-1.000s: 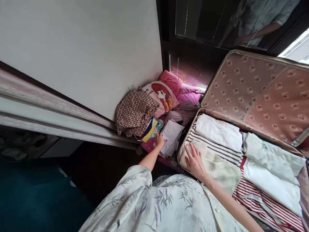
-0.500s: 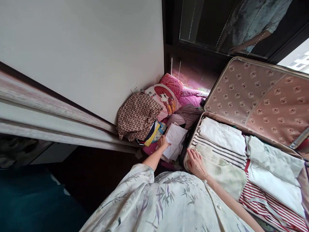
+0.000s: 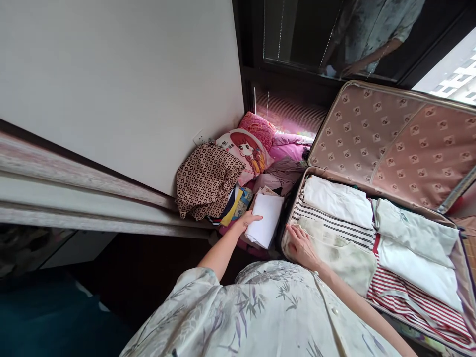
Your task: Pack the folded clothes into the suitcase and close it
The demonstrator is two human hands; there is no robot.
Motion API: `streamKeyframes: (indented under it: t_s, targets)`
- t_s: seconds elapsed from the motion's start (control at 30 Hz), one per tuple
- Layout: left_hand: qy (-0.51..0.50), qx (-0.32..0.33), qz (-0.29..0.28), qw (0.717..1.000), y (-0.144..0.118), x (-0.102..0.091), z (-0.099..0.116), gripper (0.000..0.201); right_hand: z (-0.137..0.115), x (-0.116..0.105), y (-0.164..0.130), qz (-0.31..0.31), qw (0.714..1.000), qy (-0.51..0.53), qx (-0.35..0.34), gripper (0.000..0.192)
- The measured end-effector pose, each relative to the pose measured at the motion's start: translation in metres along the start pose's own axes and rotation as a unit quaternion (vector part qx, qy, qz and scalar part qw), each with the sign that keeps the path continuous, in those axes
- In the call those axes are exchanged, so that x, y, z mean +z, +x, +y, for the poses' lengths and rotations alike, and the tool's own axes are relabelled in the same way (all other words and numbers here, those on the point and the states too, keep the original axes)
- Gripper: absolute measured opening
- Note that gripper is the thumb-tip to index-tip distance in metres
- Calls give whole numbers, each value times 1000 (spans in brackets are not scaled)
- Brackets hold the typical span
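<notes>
My left hand grips the near left edge of a flat white rectangular stack, thumb on top and the other fingers underneath. Whether it is paper or folded cloth I cannot tell. My right hand rests with its fingers stretched out at the left rim of an open suitcase, touching a pale green tie-dyed garment folded inside. Behind that garment lie a black-and-white striped one and a folded white one.
Right in the suitcase are more white garments and a red-striped one. Its patterned lid leans upright against the window side. A brown patterned cloth, a cartoon-printed cushion and pink bedding are piled by the wall.
My left hand has drawn the white stack slightly toward me, and the stack looks neater and lifted. My right hand stays at the suitcase rim. The view has shifted a little.
</notes>
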State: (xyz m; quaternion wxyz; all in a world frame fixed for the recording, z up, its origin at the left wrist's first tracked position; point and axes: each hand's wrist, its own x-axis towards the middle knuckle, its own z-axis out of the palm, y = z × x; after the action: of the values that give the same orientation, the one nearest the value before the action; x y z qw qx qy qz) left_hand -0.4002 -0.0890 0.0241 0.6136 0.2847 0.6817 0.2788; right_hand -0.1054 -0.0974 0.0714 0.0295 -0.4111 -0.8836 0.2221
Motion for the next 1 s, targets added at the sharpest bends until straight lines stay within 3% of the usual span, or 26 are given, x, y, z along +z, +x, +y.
streamKeyframes:
  t_s: [0.1,0.2,0.33,0.4,0.47,0.6,0.7,0.8,0.9,1.0]
  targets:
    - [-91,7,-28,995,-18,-17,13,58,3,-5,1,0,999,39,-7,70]
    - [-225,32,-40,973,-48,-36,30,67,3,-15,-1,40,992,122,-16,61]
    - [-312,89,-21,946,-90,-50,54,63,-6,-36,-4,68,952,296,49,56]
    - [-328,104,-30,938,-102,-45,65,59,-12,-46,-2,58,898,422,109,65]
    - [-333,113,-71,933,-103,-28,75,54,-16,-56,1,50,814,556,161,74]
    - [-324,86,-188,923,-87,31,98,53,-7,-78,0,25,641,740,203,92]
    - [-282,43,-229,931,-73,79,111,62,12,-93,-13,17,566,791,233,100]
    - [-236,44,-237,942,-64,113,107,71,28,-98,-33,52,556,774,299,83]
    - [-216,34,-240,946,-61,134,90,88,36,-92,-50,90,587,716,365,62]
    - [-213,27,-251,944,-61,146,84,101,42,-86,-58,124,609,690,371,66]
